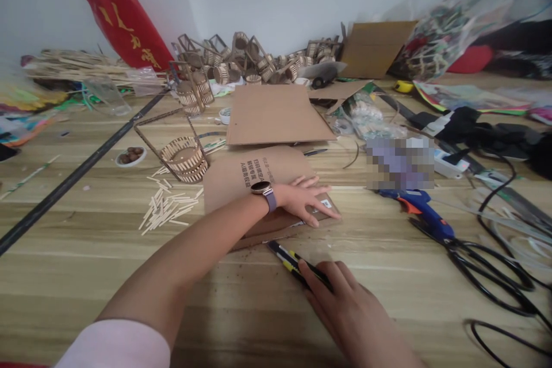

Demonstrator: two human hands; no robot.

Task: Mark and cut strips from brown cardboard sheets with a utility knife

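My left hand lies with spread fingers on a printed piece of brown cardboard, pressing on its right part. A watch with a purple strap is on that wrist. In my right hand is a yellow and black utility knife, gripped by its handle. Its blade end points up and left, close to the cardboard's near edge; whether the blade touches it I cannot tell. Small brown crumbs lie along that edge. Behind it sits another flat cardboard sheet.
Left of the cardboard stand a small stick basket, loose short sticks and a white bowl of brown beads. At right lie a blue glue gun, black scissors and cables. More baskets are piled along the wall.
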